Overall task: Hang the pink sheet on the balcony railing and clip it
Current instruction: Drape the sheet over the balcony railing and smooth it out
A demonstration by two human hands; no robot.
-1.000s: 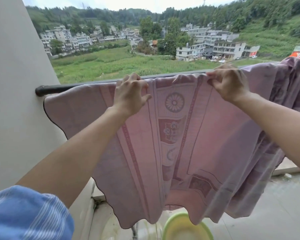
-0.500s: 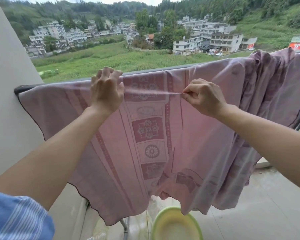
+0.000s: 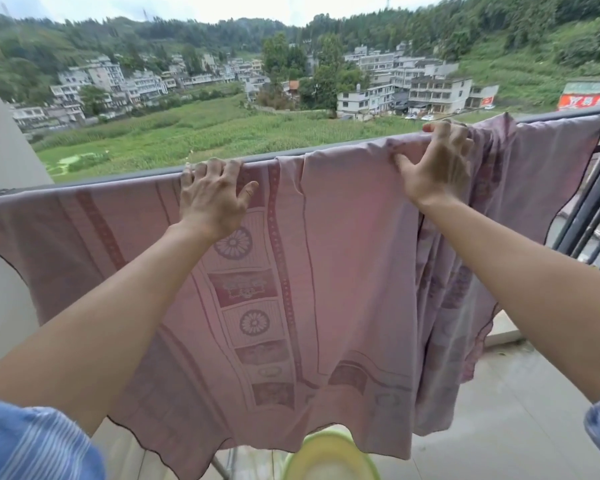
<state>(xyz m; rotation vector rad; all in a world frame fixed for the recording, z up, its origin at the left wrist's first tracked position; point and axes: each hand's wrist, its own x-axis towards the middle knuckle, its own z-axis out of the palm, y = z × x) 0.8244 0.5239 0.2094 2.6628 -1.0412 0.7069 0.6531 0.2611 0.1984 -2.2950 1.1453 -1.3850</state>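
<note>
Balcony railing carries the pink sheet, draped lengthwise along it.
Left hand lies spread flat on it; right hand fingers pinch its top fold.

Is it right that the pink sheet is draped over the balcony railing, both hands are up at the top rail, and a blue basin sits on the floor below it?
Not quite: the basin is green, not blue, as the head view shows. The pink sheet is draped over the railing, with the left hand and right hand at the top rail.
</note>
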